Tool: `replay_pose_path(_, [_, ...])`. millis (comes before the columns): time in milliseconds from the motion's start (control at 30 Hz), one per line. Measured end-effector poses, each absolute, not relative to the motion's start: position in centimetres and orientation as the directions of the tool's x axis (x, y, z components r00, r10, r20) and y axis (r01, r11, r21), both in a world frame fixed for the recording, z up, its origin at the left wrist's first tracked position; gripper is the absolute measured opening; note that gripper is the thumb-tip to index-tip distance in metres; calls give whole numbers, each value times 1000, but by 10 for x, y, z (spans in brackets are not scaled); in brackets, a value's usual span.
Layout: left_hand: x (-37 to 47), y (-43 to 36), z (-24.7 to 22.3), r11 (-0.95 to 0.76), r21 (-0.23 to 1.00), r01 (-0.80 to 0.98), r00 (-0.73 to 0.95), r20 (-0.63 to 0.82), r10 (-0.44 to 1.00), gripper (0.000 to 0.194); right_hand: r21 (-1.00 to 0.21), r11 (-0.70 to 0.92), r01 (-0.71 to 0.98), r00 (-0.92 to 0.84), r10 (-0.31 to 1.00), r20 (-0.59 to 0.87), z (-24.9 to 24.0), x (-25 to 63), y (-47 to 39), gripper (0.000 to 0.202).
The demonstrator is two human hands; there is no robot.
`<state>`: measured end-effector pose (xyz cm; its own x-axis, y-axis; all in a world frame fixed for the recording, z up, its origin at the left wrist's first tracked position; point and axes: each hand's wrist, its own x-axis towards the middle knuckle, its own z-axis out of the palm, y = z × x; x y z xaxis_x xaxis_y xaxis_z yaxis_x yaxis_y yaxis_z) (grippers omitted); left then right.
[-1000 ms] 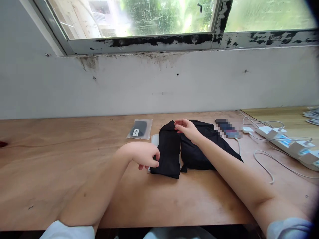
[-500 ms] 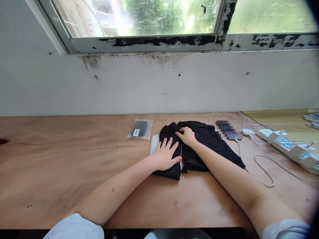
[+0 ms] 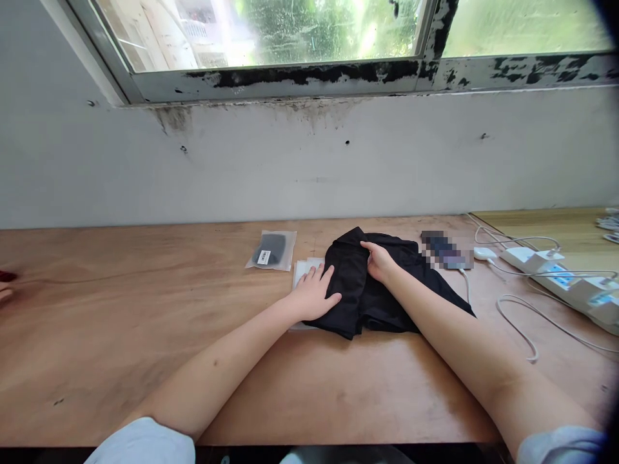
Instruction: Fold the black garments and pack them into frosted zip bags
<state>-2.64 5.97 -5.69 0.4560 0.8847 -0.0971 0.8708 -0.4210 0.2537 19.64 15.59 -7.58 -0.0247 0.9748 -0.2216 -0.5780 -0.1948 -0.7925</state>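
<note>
A black cloth garment lies partly folded on the wooden table, its loose part spreading to the right. My left hand rests flat at the garment's left edge, fingers spread, holding nothing. My right hand is closed on a raised fold of the garment, thumb on top and the other fingers hidden behind cloth and hand. A white, flat sheet or bag pokes out from under the left part of the garment.
Beyond my left hand lies a clear packet with a dark item and label. To the right are a blurred phone on a cable, a white power strip and loose cords. At the left edge, another person's fingers show near something red.
My right hand has lifted the garment's fold and pulled it rightward, uncovering more of the white layer. My left hand has shifted slightly left. Another person's fingers have appeared at the left edge.
</note>
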Motion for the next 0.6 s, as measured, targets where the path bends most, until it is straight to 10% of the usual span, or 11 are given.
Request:
replay_pose_path(300, [-33,67,-64,-475,222,851,490,-14,871,79,-837,-219,-502,-38,972,-232,-68,200,155,15])
replay_pose_path(600, [-48,95,-80,-445,455,771,321,326,889,40,-879,477,23,-232,857,459,-42,201,129,30])
